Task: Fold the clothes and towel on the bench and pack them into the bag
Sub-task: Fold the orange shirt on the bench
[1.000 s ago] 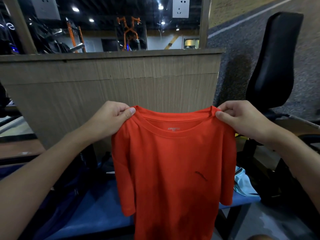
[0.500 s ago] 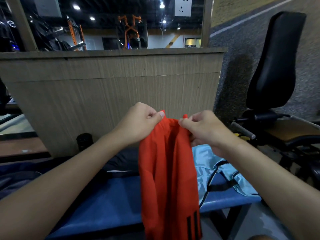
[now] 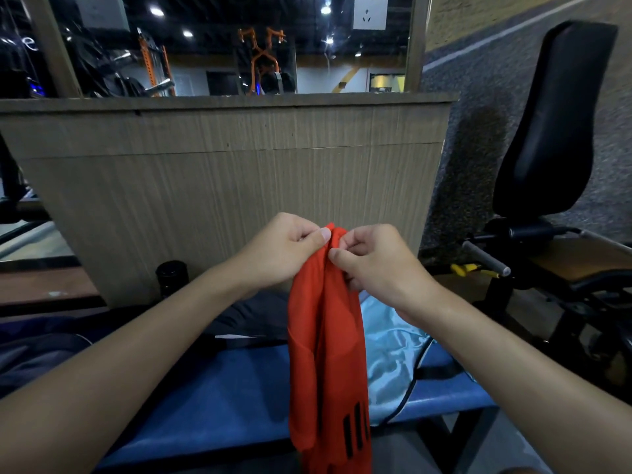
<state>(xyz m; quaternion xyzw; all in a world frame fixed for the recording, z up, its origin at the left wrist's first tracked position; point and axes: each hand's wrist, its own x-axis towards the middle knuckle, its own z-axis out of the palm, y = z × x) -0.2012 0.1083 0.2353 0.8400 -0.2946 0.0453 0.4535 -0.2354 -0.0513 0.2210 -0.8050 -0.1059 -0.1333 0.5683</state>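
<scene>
Early days, I judge — left hand [image 3: 290, 248] and right hand [image 3: 372, 261] pinch the red shirt [image 3: 325, 336], halved lengthwise, at frame centre above the bench [image 3: 212, 398]; a pale blue garment [image 3: 393, 354] lower right awaits folding, nothing visibly packed.

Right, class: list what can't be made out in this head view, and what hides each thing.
1. Shirt hem: head view, cut off by the bottom edge.
2. Pale blue fabric: head view, partly behind the shirt and right arm; bag or garment, unclear.
3. Dark cloth on the bench: head view, too dim to identify.
</scene>
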